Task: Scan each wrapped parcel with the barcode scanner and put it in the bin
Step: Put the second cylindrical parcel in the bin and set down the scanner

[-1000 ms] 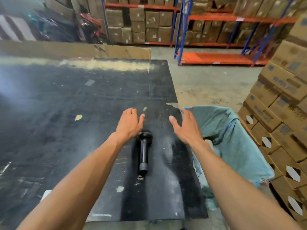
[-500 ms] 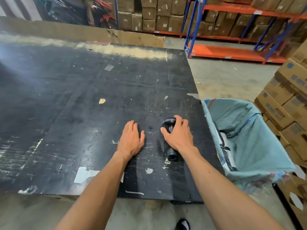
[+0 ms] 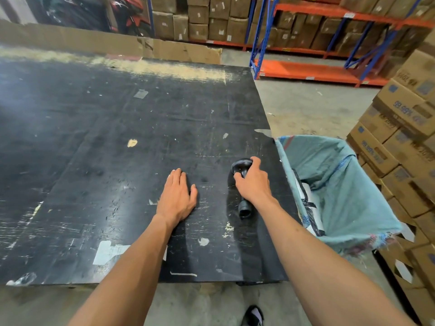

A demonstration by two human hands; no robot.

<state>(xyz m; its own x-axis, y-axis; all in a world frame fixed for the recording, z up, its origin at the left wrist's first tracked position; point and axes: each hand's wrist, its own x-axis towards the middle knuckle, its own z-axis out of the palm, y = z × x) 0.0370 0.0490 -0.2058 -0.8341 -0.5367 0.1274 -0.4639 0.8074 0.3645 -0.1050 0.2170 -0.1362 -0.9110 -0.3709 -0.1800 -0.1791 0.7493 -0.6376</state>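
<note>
Right hand [image 3: 253, 184] curled round the one scanner [image 3: 242, 182] on the table [image 3: 94, 161]; left hand [image 3: 176, 196] flat beside it, one bin [image 3: 357, 208] at right.

The table top [image 3: 117, 137] is showing a black, scuffed, faintly glossy surface; the barcode scanner [image 3: 243, 182] is looking like smooth black plastic; the bin liner [image 3: 348, 196] is appearing as coarse woven teal cloth, fraying at the rim.

Head camera looks forward and down over the table [image 3: 117, 161].
</note>
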